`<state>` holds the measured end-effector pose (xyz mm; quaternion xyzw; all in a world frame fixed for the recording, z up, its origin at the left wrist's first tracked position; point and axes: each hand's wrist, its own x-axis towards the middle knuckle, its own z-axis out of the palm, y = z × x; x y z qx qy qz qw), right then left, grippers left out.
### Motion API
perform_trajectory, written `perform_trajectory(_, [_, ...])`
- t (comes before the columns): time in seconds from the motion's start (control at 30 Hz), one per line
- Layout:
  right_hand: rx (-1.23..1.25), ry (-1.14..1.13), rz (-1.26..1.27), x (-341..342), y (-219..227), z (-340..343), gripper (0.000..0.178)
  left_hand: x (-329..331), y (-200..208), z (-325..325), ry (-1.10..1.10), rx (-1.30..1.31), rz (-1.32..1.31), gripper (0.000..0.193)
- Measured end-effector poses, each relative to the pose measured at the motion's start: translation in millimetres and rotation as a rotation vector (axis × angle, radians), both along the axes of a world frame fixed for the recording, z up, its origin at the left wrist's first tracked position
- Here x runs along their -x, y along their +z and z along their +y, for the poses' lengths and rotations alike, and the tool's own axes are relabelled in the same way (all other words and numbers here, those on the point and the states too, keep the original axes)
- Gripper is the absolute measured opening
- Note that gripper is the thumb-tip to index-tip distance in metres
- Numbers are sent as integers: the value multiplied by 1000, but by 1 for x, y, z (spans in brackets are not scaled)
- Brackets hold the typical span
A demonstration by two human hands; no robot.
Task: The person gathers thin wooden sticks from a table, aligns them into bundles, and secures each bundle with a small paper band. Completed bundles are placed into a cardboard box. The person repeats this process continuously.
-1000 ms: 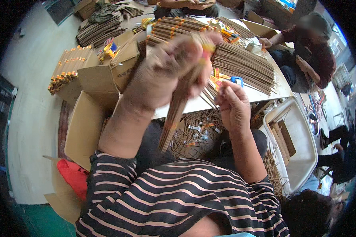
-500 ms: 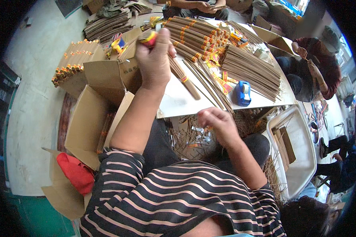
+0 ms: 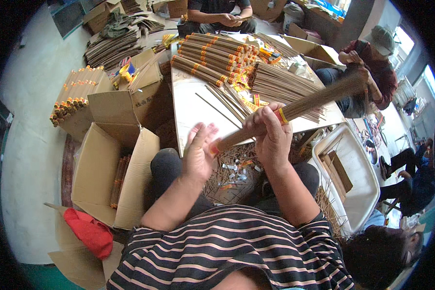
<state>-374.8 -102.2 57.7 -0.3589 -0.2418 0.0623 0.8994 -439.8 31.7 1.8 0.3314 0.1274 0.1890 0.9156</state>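
Observation:
My right hand [image 3: 274, 142] is wrapped round a thick bundle of brown incense sticks [image 3: 319, 100], held slanting above the near edge of the table. A yellow and red band circles the bundle just beyond my thumb; its far end is blurred. At the red and yellow near end is my left hand [image 3: 196, 157], palm up, fingers stretched out and not wrapped round it. Whether the left palm touches that end I cannot tell. Loose incense sticks [image 3: 287, 87] and a stack of banded bundles [image 3: 217, 50] lie on the white table [image 3: 186, 96] beyond my hands.
An open cardboard box [image 3: 94, 174] with bundles inside stands at my left, a red cloth [image 3: 88, 232] beside it. More bundles [image 3: 72, 101] are stacked farther left. A white tub [image 3: 367, 193] is at my right. Co-workers sit across the table and at the right.
The bundle raised in my left hand has come down and is now in my right hand's grip. My left hand has lowered and opened. The view has shifted slightly.

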Motion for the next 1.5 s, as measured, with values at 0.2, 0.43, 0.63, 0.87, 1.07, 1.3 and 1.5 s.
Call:
perform_trajectory(0.2, [840,184,-99,23,-19,-6,21,-17,54,7,-156,-672,-427,72])
perform_trajectory(0.43, [1040,428,-103,38,-30,-10,26,-20,90,15,-193,-219,-282,16])
perform_trajectory(0.63, [1021,430,-103,33,-26,-10,20,-33,98,26,-131,-231,-306,19])
perform_trajectory(0.87, [864,367,-259,24,-17,4,30,-29,98,13,-223,-243,-322,24])
perform_trajectory(1.07, [876,279,-205,19,-10,16,26,-24,124,2,-199,-512,-361,28])
perform_trajectory(1.3, [796,401,-489,-29,10,38,11,-39,144,12,-38,-1119,-541,38])
perform_trajectory(1.5, [866,436,-267,-55,-27,54,19,-73,118,27,-41,-1116,-456,47])
